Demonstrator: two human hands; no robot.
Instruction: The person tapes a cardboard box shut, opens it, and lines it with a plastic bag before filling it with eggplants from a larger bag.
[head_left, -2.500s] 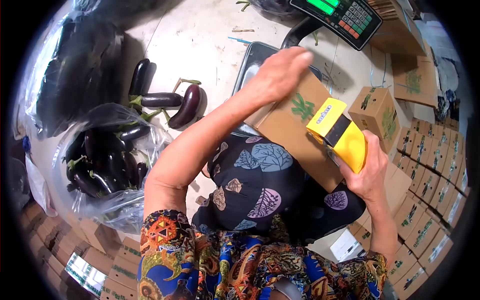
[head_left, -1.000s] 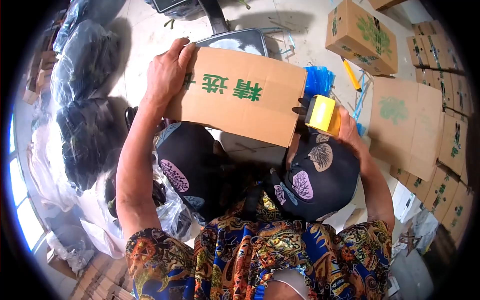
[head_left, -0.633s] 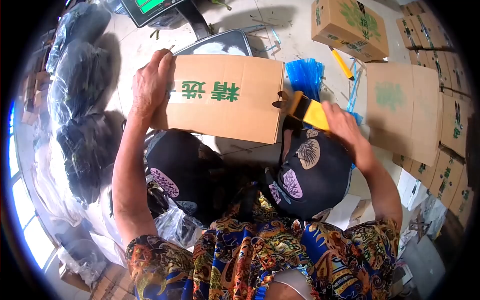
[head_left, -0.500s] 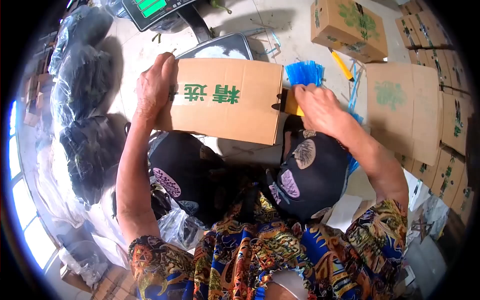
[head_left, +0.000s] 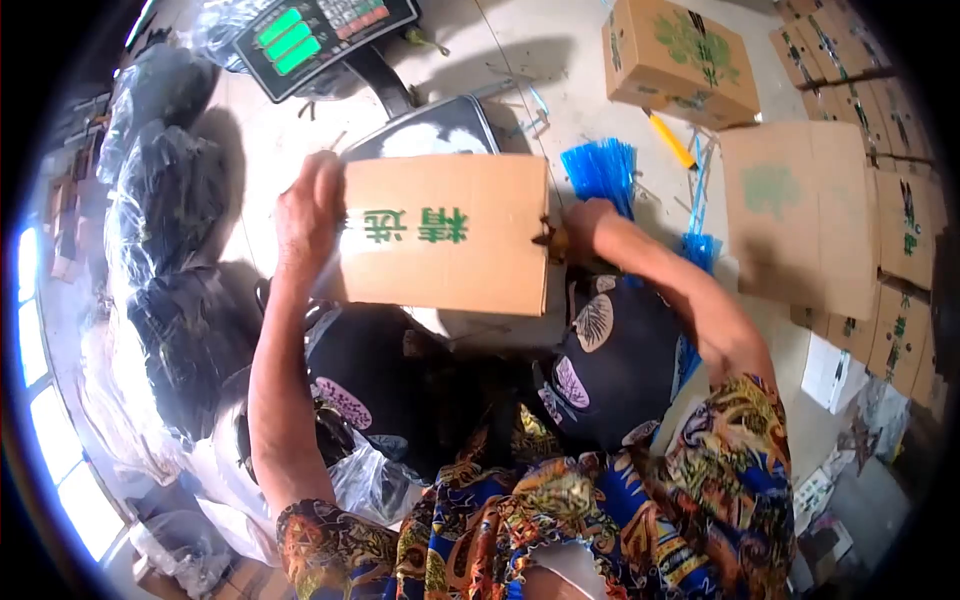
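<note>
Carton (head_left: 445, 235) before scale (head_left: 420, 130), bags (head_left: 165, 190) left, boxes (head_left: 800, 215) right

Bright daylight from side window (head_left: 40, 340); fisheye warp, dark vignette, slight motion blur

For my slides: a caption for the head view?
Left hand holds one end of a green-lettered cardboard box, right hand the other.

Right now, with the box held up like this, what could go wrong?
The cardboard box is held between the left hand and right hand, gripped only at its ends; it could slip toward the scale platform. The right hand sits tight at the box edge, and whatever it holds is mostly hidden and might snag.
</note>
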